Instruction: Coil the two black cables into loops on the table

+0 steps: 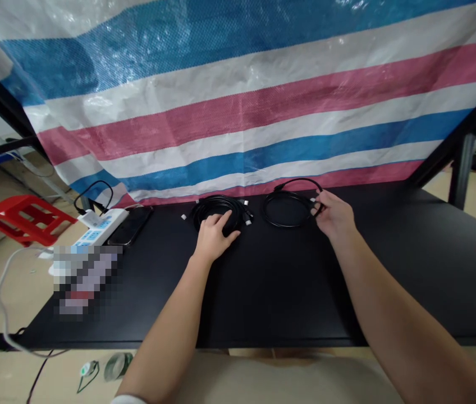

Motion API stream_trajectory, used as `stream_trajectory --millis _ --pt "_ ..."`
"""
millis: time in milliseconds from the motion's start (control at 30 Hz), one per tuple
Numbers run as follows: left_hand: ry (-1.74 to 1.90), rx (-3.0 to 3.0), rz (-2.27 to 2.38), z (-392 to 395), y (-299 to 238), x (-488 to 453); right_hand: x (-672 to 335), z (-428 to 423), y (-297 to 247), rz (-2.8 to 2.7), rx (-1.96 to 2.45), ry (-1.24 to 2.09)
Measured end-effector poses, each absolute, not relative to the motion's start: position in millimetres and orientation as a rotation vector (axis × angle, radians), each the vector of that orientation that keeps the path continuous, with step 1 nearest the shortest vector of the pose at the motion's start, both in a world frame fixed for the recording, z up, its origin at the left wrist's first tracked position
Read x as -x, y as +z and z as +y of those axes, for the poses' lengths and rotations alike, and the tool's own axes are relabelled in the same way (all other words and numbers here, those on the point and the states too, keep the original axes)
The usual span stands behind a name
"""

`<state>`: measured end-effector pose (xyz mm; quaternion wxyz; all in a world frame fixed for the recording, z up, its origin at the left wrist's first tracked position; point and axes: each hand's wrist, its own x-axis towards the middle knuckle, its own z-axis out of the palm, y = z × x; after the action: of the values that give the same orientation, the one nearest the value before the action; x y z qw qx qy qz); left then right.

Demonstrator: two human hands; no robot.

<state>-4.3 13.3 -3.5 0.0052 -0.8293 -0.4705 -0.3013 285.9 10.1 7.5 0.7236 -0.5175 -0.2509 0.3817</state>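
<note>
A bundle of coiled black cables [221, 201] with several white-tipped plugs lies near the back of the black table. My left hand [214, 237] rests over the bundle's front, fingers spread and thumb apart, not closed round it. To the right, a single looped black cable [284, 225] lies partly on the tabletop. My right hand [334, 213] pinches this cable at its right side, where part of it arches up. A pale plug end shows beside those fingers. The fingertips partly hide where the cable is held.
A striped plastic sheet [238, 120] hangs behind the black table [271, 292]. At the left are a white power strip [102, 229] with a plugged-in adapter, a dark phone [132, 225] and a blurred-out item. Beyond them stands a red stool [14, 213]. Black frame posts flank the table.
</note>
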Motion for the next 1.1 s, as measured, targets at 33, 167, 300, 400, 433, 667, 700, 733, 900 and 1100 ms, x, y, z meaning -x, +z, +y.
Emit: stream_trajectory --millis 33,167,300,400,433,667,700,733,900,1100 --pt "-1.009 2.562 -1.442 13.3 -4.2 3.9 -286.4 7.1 10.5 -0.593 1.05 0.901" --pt "-1.248 2.443 -1.314 11.2 -4.1 1.3 -286.3 -7.6 20.5 -0.808 0.825 0.998" --pt "-1.398 2.404 -1.233 6.9 -1.5 -0.9 -279.6 -17.0 26.4 -0.926 0.772 1.052" --pt "-1.443 2.471 -1.175 2.9 -0.1 -2.4 -272.9 -19.2 29.0 -1.007 0.751 1.116" --pt "-1.441 2.511 -1.152 1.5 0.2 -3.2 -271.0 -19.5 29.8 -1.031 0.746 1.134" --pt "-1.379 2.685 -1.115 -4.8 1.0 -17.1 -262.1 -19.7 33.0 -1.114 0.74 1.249" --pt "-1.39 2.68 -1.12 -5.1 1.1 -19.2 -261.1 -19.7 33.0 -1.121 0.736 1.264" --pt "-1.406 2.67 -1.125 -5.2 1.2 -20.8 -260.3 -19.8 32.8 -1.129 0.737 1.276" --pt "-1.537 2.625 -1.175 -2.6 1.6 -21.1 -267.5 -22.2 34.1 -1.117 0.791 1.247" --pt "-1.956 2.468 -1.531 -0.7 7.1 -13.5 -301.5 -18.4 28.7 -0.894 0.792 1.057"
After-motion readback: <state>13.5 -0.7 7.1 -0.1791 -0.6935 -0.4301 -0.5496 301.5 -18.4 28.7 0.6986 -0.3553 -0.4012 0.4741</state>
